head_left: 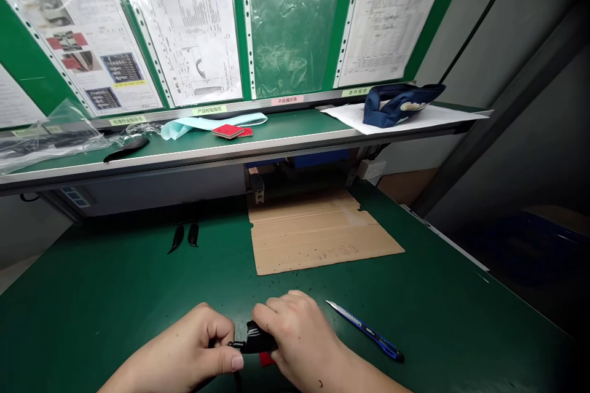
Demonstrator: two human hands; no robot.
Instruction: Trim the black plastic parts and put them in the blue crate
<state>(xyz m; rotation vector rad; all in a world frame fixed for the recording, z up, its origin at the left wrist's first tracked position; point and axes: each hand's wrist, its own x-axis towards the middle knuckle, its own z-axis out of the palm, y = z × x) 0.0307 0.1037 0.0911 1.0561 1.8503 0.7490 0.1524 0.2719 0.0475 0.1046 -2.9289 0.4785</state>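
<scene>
Head view: I have both hands pinching one small black part [256, 338] at the worktop's near edge, left hand [203, 344] and right hand [299, 334] closed; I'd grip steady, knife [366, 331] apart.

Item count, head view:

- Hands: two, left hand [198, 347] and right hand [299, 338].
- Small black part [258, 339] held between them: one.
- Utility knife [366, 330] on the worktop [115, 295]: one.
- Cardboard sheet [313, 236]: one.
- Loose black curved pieces [184, 236]: two.
- Red pads [232, 131] on the shelf [295, 135]: two.
- Blue cap [399, 104]: one.
- Plastic document sleeves [295, 18] on the back panel: five.
</scene>
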